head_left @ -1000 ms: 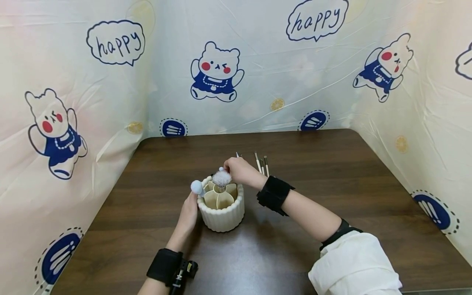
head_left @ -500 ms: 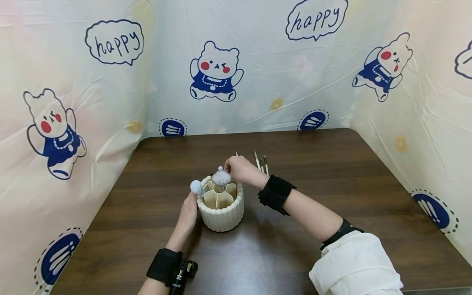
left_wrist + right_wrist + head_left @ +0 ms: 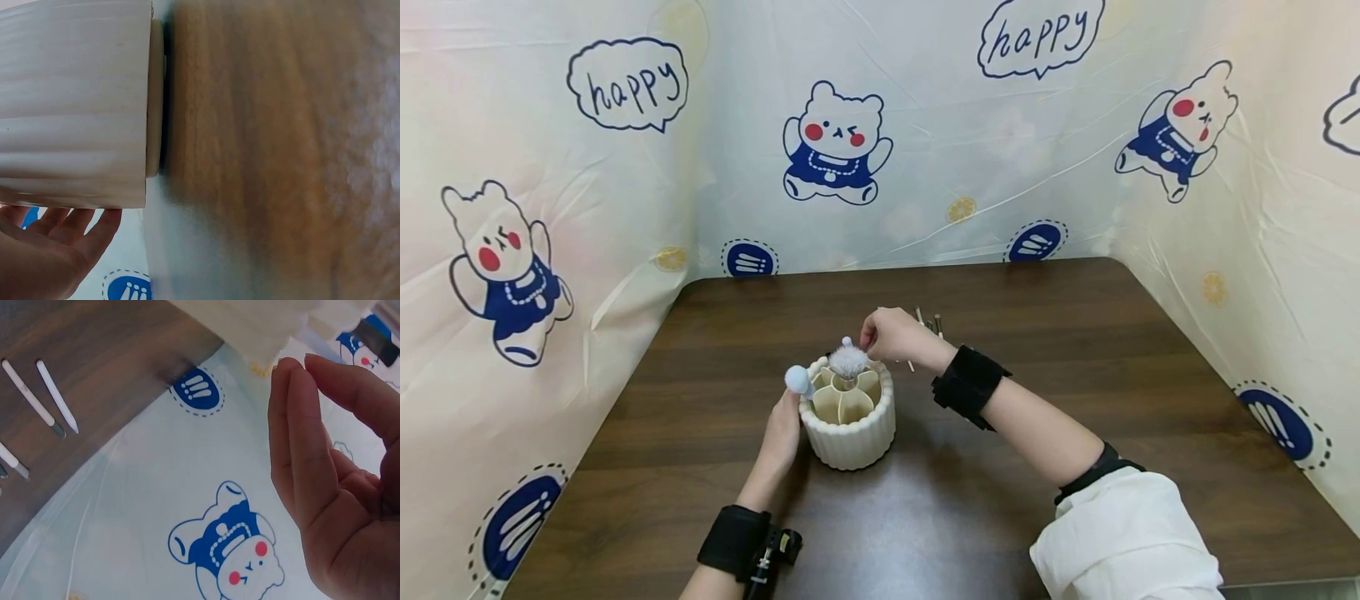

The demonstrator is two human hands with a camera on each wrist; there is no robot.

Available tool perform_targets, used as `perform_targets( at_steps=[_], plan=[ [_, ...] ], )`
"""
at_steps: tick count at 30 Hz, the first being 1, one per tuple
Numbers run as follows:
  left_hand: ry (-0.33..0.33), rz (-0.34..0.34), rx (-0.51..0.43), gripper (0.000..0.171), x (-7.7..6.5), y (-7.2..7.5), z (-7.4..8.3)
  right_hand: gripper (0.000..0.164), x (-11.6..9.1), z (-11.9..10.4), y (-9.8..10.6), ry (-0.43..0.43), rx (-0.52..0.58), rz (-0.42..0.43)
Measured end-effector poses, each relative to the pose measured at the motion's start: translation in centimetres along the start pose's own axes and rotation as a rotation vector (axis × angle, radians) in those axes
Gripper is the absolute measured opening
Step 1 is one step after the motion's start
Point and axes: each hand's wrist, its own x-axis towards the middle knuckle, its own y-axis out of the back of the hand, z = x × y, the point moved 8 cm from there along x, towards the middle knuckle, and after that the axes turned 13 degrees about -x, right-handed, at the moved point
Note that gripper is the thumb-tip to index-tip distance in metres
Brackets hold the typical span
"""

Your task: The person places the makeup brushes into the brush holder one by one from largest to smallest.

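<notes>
A cream, ribbed round holder [image 3: 850, 442] with petal-shaped compartments stands upright on the table. A fluffy grey tuft [image 3: 848, 362] rises over its middle. A pale blue ball [image 3: 797, 380] sits at its left rim, with a smaller pale ball [image 3: 847, 342] at the back. My left hand [image 3: 782, 433] rests on the holder's left side; in the left wrist view its fingers [image 3: 103, 231] touch the ribbed wall. My right hand [image 3: 898, 336] is just above the back right rim. In the right wrist view, thumb and fingertips come close with nothing visible between them.
Several slim white sticks with dark or pointed ends, among them a pointed one [image 3: 57, 397], lie on the brown table [image 3: 1037, 350] behind the right hand. A dark-tipped piece [image 3: 375, 344] shows by the holder's rim. A printed sheet [image 3: 925, 167] hangs around the table.
My right hand has risen slightly and shifted to the right, away from the holder's rim. My left hand stays against the holder, which has kept its place.
</notes>
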Motion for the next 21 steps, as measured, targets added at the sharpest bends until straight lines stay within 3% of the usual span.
perform_targets(
  at_steps=[4,11,21],
  plan=[
    [-0.001,-0.007,-0.012,0.060,0.0,0.0,0.1,0.013,0.2,0.8,0.9,-0.025,0.024,0.030],
    [-0.011,-0.002,-0.008,0.060,0.0,0.0,0.1,0.014,0.4,2.8,3.6,-0.104,0.084,0.158],
    [-0.016,0.004,-0.012,0.061,0.1,0.0,-0.1,0.019,1.0,7.6,6.0,-0.257,0.155,0.345]
  ],
)
